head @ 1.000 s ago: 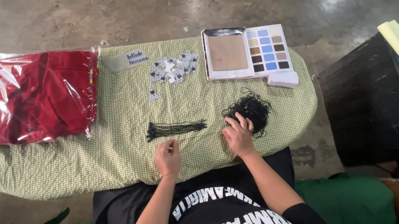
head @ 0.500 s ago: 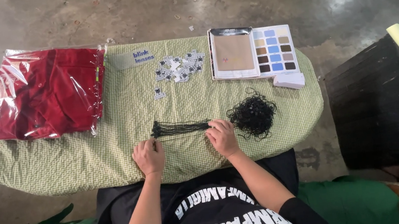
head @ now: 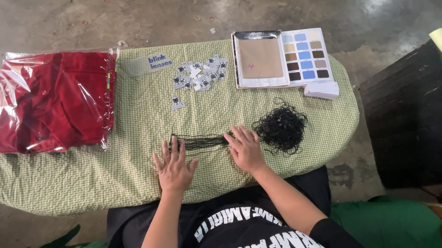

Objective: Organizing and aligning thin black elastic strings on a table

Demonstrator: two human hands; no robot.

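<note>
While both hands lie flat on the green checked surface, fingers spread and gripping nothing, the left hand and right hand press the ends of a straightened bundle of black strings; a careless sweep could, I judge, drag it into the tangled black heap just right; small white tags lie scattered beyond; a clear bag of red cloth sits far left; a colour-swatch card sits top right.
</note>
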